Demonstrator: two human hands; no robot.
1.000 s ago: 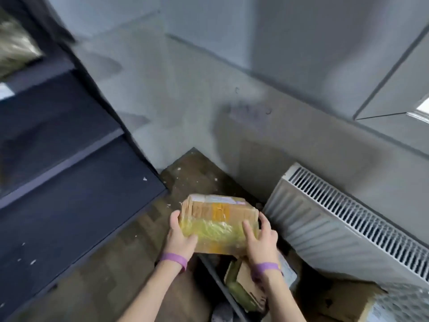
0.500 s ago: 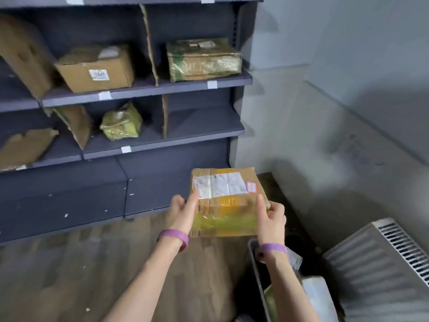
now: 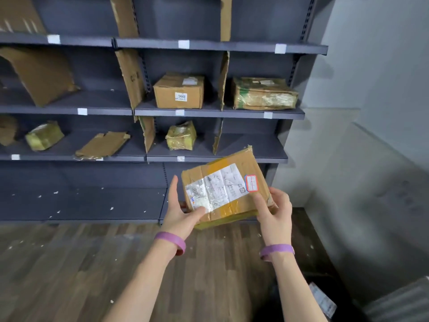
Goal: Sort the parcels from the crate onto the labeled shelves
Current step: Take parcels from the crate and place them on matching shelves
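Since the earlier picture, the parcel (image 3: 226, 185) has been lifted higher and tipped, so its white label faces up and one corner points at the shelves (image 3: 209, 113). Both hands grip it in the air, above the wood floor (image 3: 69, 263) and in front of the bottom shelf. The left hand (image 3: 180, 209) holds the near left corner with its thumb on the label. The right hand (image 3: 275, 209) holds the right side, with one finger lying on top by the red sticker (image 3: 251, 183).

The parcel could slip, because it is tilted and its tape looks shiny. It could also go in the wrong spot, since the small white tags on the shelf edges are too tiny to read here.

The shelves are split by cardboard walls. One spot holds a brown box (image 3: 178, 90) marked 3448. The spot beside it holds a flat taped pack (image 3: 264, 94). Lower down sit two small yellow-green packs (image 3: 181, 135), well apart. The lower right spot is bare. The crate cannot be made out clearly.
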